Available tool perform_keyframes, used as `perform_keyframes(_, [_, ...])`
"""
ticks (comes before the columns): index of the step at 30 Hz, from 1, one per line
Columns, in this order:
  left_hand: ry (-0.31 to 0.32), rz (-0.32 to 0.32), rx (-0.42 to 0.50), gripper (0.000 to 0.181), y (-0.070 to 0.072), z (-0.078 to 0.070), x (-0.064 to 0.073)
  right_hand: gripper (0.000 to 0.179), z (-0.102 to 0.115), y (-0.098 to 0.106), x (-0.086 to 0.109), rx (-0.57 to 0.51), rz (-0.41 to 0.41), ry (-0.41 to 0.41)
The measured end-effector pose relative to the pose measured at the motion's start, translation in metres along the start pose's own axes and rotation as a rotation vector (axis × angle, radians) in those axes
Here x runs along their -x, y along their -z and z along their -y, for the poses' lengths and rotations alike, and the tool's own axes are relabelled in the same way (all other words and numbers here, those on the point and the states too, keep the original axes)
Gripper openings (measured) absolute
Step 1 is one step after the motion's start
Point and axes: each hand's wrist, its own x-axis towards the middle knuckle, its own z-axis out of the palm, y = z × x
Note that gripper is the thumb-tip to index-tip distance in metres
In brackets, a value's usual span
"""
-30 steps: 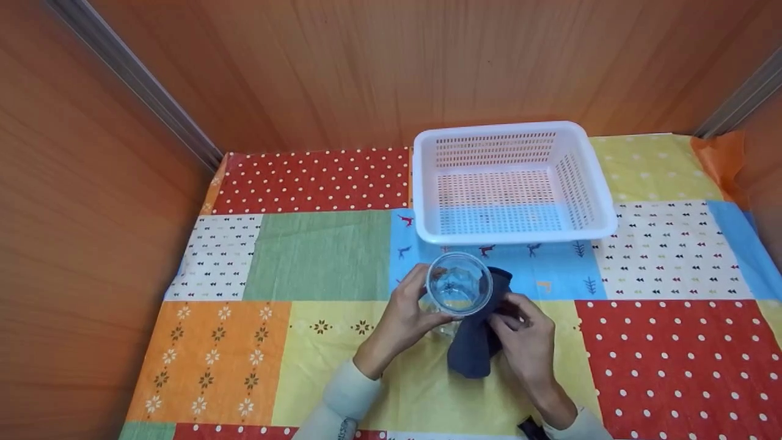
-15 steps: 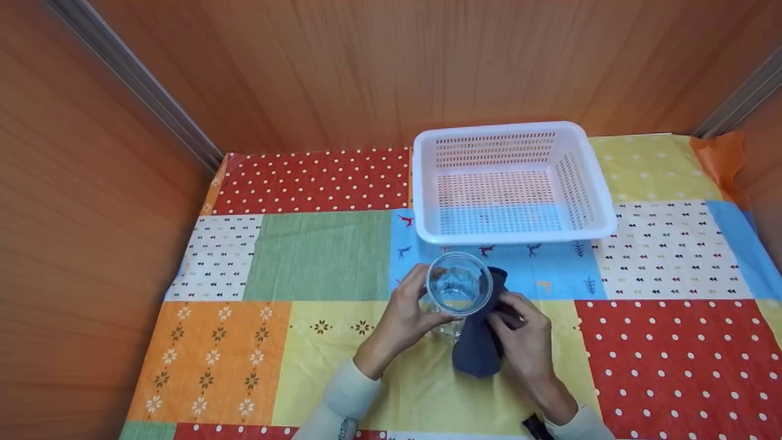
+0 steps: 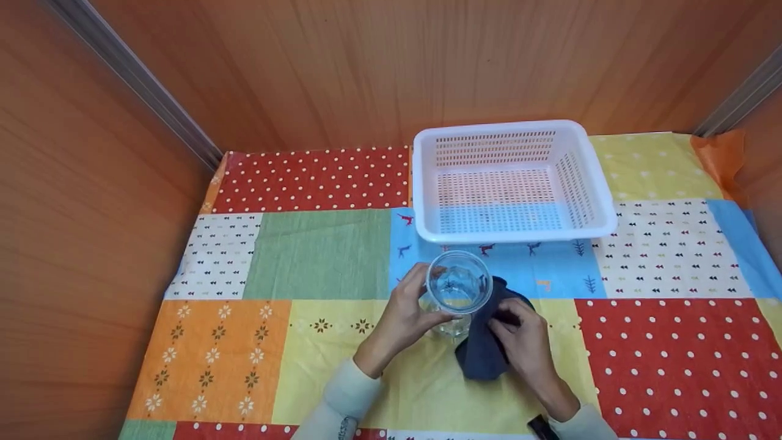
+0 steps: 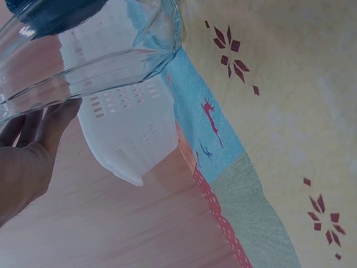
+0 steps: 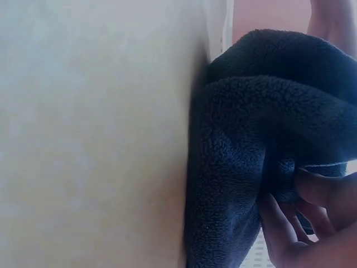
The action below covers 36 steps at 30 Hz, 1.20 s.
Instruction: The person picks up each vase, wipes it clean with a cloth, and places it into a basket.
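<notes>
A clear faceted glass jar (image 3: 455, 327) stands upright over the yellow patch of the cloth, its round mouth facing up. My left hand (image 3: 406, 308) grips it near the rim from the left, thumb in front. In the left wrist view the glass jar (image 4: 122, 70) crosses the top left corner, and fingers of the left hand (image 4: 33, 151) lie against it. At the jar's right side my right hand (image 3: 525, 336) pinches a dark grey fluffy cloth (image 3: 482, 351). Bunched folds of this cloth (image 5: 228, 151) fill the middle of the right wrist view, with the right fingertips (image 5: 279, 223) pressed into it.
Behind the jar is a white perforated plastic basket (image 3: 513, 237) with nothing in it. A patchwork tablecloth (image 3: 324, 256) covers the table. Wood-grain panels (image 3: 305, 73) stand at the back and both sides.
The grey cloth and my right hand have shifted slightly down along the jar's right side, and the cloth's folds have changed. My left hand and the jar have stayed in place.
</notes>
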Motion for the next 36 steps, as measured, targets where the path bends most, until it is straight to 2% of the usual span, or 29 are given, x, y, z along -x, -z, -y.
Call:
perform_keyframes(5, [-0.01,0.004,-0.003,0.071,0.0,0.001,0.0,0.019,0.0,0.0,0.0,-0.021,0.0,-0.022])
perform_keyframes(9, [-0.018,0.001,-0.002,0.072,0.0,0.001,0.001,0.018,0.003,-0.002,0.002,-0.092,-0.029,-0.026])
perform_keyframes(19, [-0.026,-0.01,-0.012,0.071,0.0,0.003,0.0,0.022,0.03,-0.003,0.003,-0.254,-0.15,0.083])
perform_keyframes(25, [-0.024,-0.007,-0.013,0.071,0.0,0.002,0.0,0.017,0.044,-0.005,0.008,-0.316,-0.205,0.09])
perform_keyframes(29, [-0.025,-0.006,-0.018,0.072,0.0,0.002,-0.001,0.018,0.045,-0.006,0.007,-0.299,-0.209,0.08])
perform_keyframes(36, [-0.047,-0.012,-0.014,0.07,0.0,0.002,-0.001,0.025,0.038,-0.002,0.002,-0.15,-0.156,0.087])
